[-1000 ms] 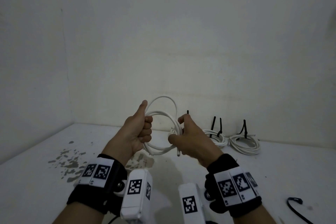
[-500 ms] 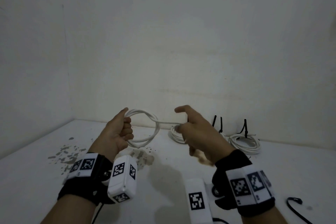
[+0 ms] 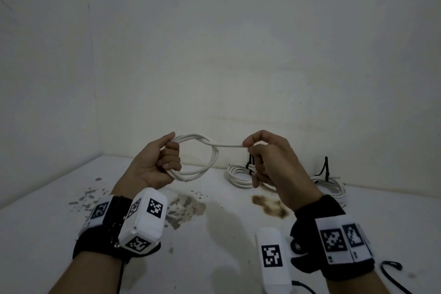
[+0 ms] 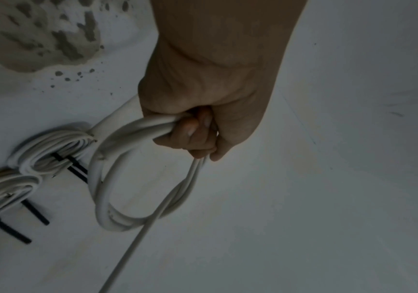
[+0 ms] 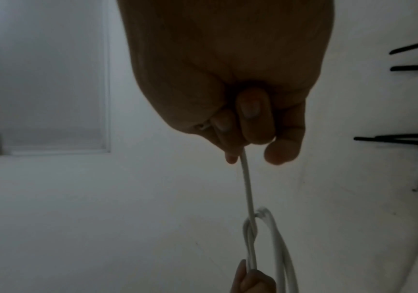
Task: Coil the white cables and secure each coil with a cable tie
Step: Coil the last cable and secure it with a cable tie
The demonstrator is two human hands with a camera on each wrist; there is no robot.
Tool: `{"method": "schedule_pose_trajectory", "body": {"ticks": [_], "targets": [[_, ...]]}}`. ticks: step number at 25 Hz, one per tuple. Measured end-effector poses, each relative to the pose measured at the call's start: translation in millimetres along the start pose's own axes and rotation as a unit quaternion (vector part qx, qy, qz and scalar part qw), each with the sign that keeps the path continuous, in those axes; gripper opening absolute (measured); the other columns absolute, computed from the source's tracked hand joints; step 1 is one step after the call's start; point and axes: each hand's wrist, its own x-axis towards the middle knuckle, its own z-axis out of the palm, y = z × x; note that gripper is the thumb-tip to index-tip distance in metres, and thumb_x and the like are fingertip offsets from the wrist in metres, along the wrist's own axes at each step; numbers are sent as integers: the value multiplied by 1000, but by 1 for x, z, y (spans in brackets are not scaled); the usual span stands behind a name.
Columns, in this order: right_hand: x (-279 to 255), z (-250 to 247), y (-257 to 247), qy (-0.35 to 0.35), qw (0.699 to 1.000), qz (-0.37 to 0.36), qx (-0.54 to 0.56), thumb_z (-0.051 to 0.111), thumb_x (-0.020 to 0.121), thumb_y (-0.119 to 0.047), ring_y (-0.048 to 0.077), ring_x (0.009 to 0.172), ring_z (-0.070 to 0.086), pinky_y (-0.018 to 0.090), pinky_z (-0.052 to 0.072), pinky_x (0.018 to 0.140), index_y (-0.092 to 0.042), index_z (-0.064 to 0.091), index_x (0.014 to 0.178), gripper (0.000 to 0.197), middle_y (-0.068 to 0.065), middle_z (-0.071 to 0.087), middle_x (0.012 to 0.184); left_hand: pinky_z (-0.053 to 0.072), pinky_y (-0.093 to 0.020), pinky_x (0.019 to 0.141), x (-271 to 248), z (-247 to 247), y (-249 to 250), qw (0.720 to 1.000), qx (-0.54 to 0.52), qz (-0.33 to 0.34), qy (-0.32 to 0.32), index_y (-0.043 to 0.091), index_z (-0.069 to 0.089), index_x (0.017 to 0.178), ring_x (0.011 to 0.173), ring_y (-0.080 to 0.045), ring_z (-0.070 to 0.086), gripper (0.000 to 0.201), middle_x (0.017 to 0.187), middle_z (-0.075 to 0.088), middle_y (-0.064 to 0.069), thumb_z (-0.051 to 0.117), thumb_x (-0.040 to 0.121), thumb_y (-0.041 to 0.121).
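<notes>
Gripping the round white rubbery cable coil, the left hand is clenching its loops. The right hand is pinching the free end, stretched taut between both grips.

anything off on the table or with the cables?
Table is stained: grey flaking patches under the left hand, a brown smear under the right hand. A loose black cable tie lies near right. The held coil and both tied coils look fine.

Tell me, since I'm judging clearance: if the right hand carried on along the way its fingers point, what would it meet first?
Probably the coil that the left hand grips; the right hand points along the taut strand toward it.
</notes>
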Motion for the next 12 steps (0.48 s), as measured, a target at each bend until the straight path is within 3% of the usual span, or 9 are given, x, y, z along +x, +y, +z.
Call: {"method": "schedule_pose_trajectory", "body": {"ticks": [2, 4, 6, 8, 10, 12], "targets": [[-1, 3, 3, -5, 997, -39, -69, 40, 92, 1, 13, 37, 35, 29, 41, 47, -12, 62, 87, 26, -4, 39, 42, 25, -18, 27, -1, 0, -1, 999, -52, -9, -7, 15, 44, 59, 31, -5, 15, 41, 37, 27, 6, 84, 67, 9], [-3, 5, 7, -25, 965, -107, -239, 42, 89, -5, 16, 51, 50, 28, 42, 56, -22, 60, 88, 25, -2, 54, 56, 21, -15, 28, 0, 7, -6, 999, -38, 22, 22, 17, 41, 59, 29, -5, 16, 40, 38, 26, 8, 63, 91, 25], [-6, 12, 12, -85, 917, -125, -370, 46, 87, -7, 23, 71, 60, 31, 46, 64, -26, 58, 92, 22, 4, 62, 80, 18, -16, 31, -1, 17, -12, 998, 5, 43, 38, 19, 40, 56, 27, -6, 21, 47, 39, 23, 9, 49, 99, 36], [-7, 18, 19, -120, 948, -56, -291, 53, 89, -7, 28, 71, 65, 39, 55, 61, -19, 56, 99, 16, 12, 62, 89, 16, -16, 32, -2, 26, -17, 998, 38, 46, 32, 20, 40, 56, 28, -6, 21, 48, 40, 22, 9, 48, 99, 38], [-8, 24, 20, -119, 980, 18, -158, 57, 94, -10, 22, 55, 62, 33, 54, 49, -11, 56, 103, 9, 13, 60, 83, 15, -16, 32, -4, 31, -19, 997, 55, 44, 24, 19, 41, 55, 28, -6, 20, 49, 40, 22, 9, 47, 99, 40], [-4, 22, 20, -133, 985, 40, -105, 50, 99, -16, 21, 55, 62, 32, 52, 50, -10, 61, 104, 14, 13, 64, 87, 17, -16, 31, -4, 33, -18, 998, 43, 42, 13, 18, 42, 56, 28, -6, 21, 49, 41, 22, 9, 46, 100, 39]]}}
